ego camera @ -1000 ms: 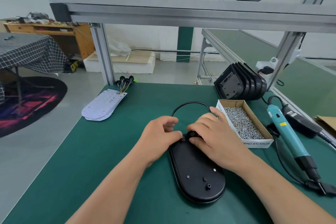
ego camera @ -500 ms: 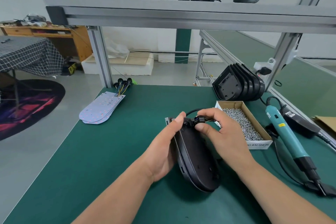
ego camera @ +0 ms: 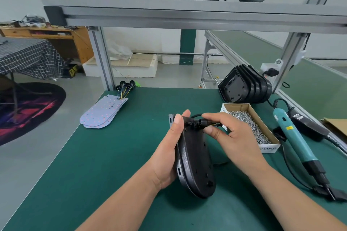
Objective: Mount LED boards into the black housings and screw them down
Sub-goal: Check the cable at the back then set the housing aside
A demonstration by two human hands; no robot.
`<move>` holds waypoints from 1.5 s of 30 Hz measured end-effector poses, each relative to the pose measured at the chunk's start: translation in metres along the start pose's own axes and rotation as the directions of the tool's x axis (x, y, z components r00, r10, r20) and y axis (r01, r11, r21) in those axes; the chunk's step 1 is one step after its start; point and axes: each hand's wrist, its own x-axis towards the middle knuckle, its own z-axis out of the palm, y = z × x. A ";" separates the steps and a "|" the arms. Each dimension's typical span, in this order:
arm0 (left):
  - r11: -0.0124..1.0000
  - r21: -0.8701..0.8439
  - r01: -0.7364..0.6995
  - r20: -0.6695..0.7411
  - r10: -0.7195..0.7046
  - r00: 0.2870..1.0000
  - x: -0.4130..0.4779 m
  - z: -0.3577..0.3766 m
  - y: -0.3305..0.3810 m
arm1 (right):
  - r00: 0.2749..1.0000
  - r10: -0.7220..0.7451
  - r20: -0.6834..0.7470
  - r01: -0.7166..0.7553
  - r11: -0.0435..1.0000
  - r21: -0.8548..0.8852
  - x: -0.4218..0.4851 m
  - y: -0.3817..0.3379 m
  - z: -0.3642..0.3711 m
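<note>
My left hand grips a black oval housing and holds it on edge above the green table, its back facing right. My right hand pinches the black cable gland with thin wires at the housing's top end. A stack of white LED boards with coloured wires lies at the far left of the table. More black housings lean in a row at the back right. A cardboard box of screws sits just right of my hands.
A teal electric screwdriver with its cord lies at the right, beside a black power unit. An aluminium frame post and a shelf beam stand over the green table. The table's left edge drops to the floor.
The housing lay flat on the table under both hands; it has been lifted and turned onto its edge. My right hand has pulled the cable end out a little to the right.
</note>
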 end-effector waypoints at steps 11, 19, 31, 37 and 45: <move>0.998 0.037 -0.050 0.014 0.049 0.999 -0.002 0.004 0.001 | 0.997 0.015 -0.082 -0.016 1.000 -0.008 -0.004 -0.005 0.006; 0.994 0.081 -0.080 0.049 0.076 0.996 -0.006 0.009 0.003 | 0.983 0.133 -0.124 -0.115 0.983 0.146 -0.001 -0.008 0.011; 0.992 0.105 -0.064 0.041 0.060 0.997 -0.005 0.008 0.001 | 0.987 -0.107 -0.123 0.081 0.976 -0.204 -0.009 -0.011 0.009; 0.990 0.128 -0.058 0.047 0.053 0.997 -0.005 0.010 0.004 | 0.966 -0.238 -0.100 0.187 0.913 -0.363 0.001 -0.016 0.010; 0.997 0.073 -0.028 0.008 0.028 1.000 -0.006 0.005 0.005 | 0.998 -0.055 -0.005 0.053 0.987 -0.153 0.001 -0.012 0.005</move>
